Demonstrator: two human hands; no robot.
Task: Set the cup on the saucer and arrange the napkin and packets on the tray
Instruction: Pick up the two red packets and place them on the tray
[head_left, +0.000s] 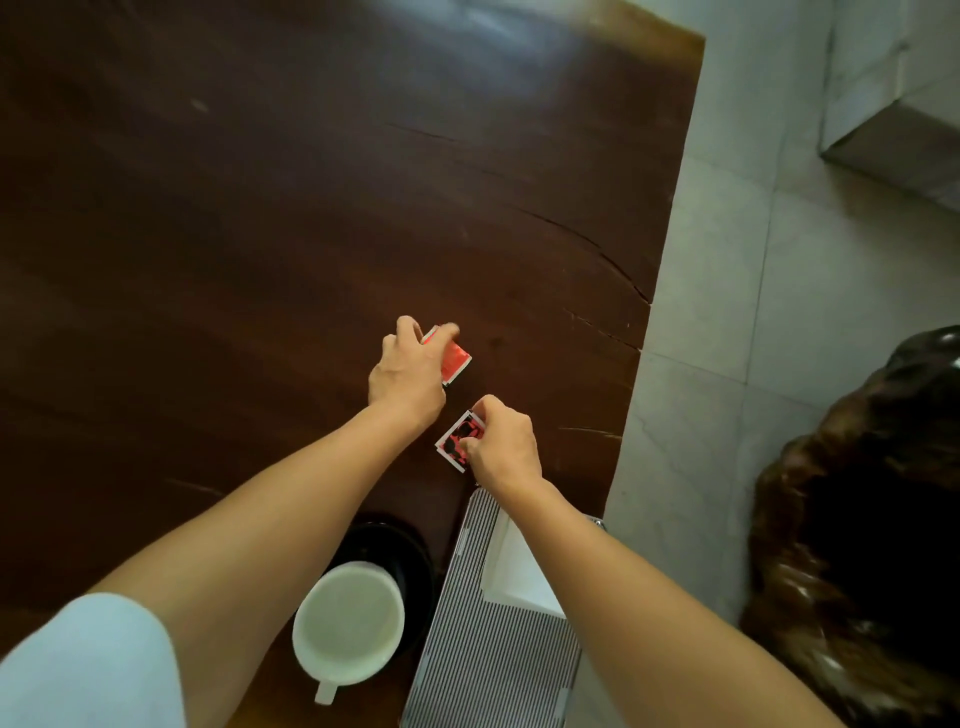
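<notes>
Cup (348, 626), white and empty, sits bottom centre of the head view, resting on the black saucer (387, 545) but off-centre, overhanging its near edge, handle toward the bottom edge; I'd call that step done or nearly so, may want a nudge. Striped tray (488, 665) lies just right of the saucer at bottom centre-right, with the white napkin (519, 569) already on its far end, partly hidden under the right forearm. Packets are not on the tray yet: both are on the dark wooden table (234, 234), mid-frame, just beyond the tray's far end. Left hand (408, 376) is curled over the red packet (456, 361), fingers and thumb closed on its edges; packet looks tilted up off the wood, can't confirm fully lifted. Right hand (506, 447) pinches the red-and-black packet (457, 441) at its right edge with thumb and fingertips; packet looks flat or barely raised. Two packets near each other, not touching. Can't tell if more packets exist out of view. Remaining, as I read it: bring both packets back onto the tray beside the napkin, square things up. Grey tiled floor (779, 260) fills the right of the frame.
</notes>
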